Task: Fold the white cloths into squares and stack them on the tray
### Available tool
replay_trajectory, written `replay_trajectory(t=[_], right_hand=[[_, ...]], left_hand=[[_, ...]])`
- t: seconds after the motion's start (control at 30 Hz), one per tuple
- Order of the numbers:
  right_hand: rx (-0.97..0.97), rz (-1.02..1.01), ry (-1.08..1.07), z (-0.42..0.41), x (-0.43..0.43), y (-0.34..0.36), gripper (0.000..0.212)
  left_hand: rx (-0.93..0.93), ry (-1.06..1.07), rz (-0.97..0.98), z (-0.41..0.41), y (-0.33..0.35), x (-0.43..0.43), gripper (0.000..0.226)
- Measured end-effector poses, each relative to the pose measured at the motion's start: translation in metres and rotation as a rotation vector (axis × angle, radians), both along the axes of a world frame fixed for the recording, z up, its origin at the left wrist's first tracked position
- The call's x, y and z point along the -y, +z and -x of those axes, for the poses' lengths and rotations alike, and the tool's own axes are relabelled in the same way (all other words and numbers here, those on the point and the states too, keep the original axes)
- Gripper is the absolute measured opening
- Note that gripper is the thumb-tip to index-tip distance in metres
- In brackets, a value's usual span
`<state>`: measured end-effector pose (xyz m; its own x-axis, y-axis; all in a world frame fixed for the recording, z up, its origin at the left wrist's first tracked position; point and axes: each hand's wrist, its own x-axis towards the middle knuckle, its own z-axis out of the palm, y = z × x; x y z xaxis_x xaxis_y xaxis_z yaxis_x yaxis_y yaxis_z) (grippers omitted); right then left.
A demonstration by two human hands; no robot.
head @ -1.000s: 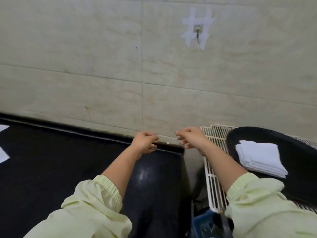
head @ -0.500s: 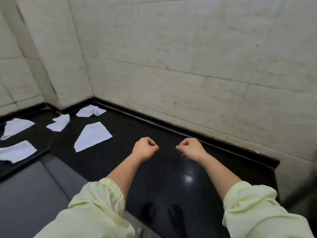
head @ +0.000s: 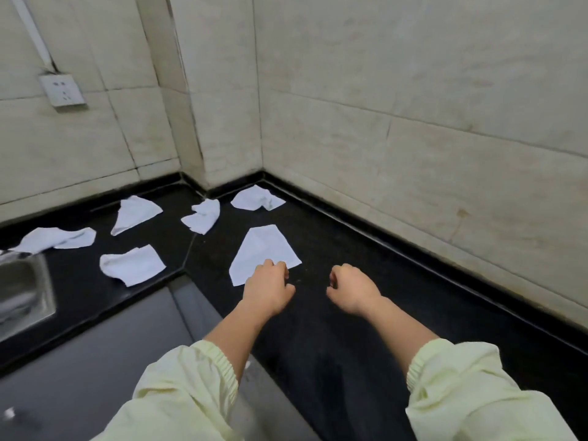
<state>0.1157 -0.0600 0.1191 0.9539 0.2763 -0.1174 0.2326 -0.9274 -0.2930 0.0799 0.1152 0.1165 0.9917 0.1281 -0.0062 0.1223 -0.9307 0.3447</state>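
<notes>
Sink of dull grey steel (head: 22,291) is set into the glossy black stone counter (head: 366,249) at the far left, below a white wall socket (head: 62,90). Six white cloths lie loose on the counter. From the left they are a crumpled long cloth (head: 57,238), a pointed cloth (head: 135,213) behind a rumpled squarish cloth (head: 132,265), a bunched cloth (head: 203,216), and a corner cloth (head: 257,198) by the wall. Nearest the person is a flat, spread-out cloth (head: 262,249).

The left hand (head: 267,289) is over the near edge of that flat cloth, knuckles up and fingers curled under. The fingertips are hidden, so it cannot be told whether they pinch the fabric. The right hand (head: 351,289) hangs just beside it above bare counter, apart from every cloth, clenched into a loose fist around nothing visible. Both arms wear pale yellow elastic-cuffed sleeves (head: 191,377). Cream stone wall tiles (head: 445,154) rise along the right.
</notes>
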Motion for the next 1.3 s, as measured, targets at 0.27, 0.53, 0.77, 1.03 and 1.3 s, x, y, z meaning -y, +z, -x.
replay_trajectory(t=[0.27, 0.53, 0.77, 1.03, 1.3], right_hand=[[-0.062, 0.066, 0.051, -0.079, -0.094, -0.049, 0.029], [-0.222, 0.100, -0.015, -0.126, -0.148, -0.095, 0.030], [-0.163, 0.101, -0.218, -0.171, -0.187, -0.118, 0.030], [-0.191, 0.044, -0.616, -0.204, -0.213, -0.129, 0.056], [-0.332, -0.280, -0.914, -0.223, -0.209, -0.143, 0.072]], left_hand=[[-0.165, 0.098, 0.051, -0.074, -0.048, -0.086, 0.034], [-0.297, 0.162, 0.160, -0.131, -0.098, -0.141, 0.041], [-0.333, 0.223, 0.229, -0.176, -0.125, -0.185, 0.051], [-0.400, 0.165, 0.341, -0.203, -0.145, -0.219, 0.053], [-0.490, 0.187, 0.518, -0.217, -0.152, -0.222, 0.035]])
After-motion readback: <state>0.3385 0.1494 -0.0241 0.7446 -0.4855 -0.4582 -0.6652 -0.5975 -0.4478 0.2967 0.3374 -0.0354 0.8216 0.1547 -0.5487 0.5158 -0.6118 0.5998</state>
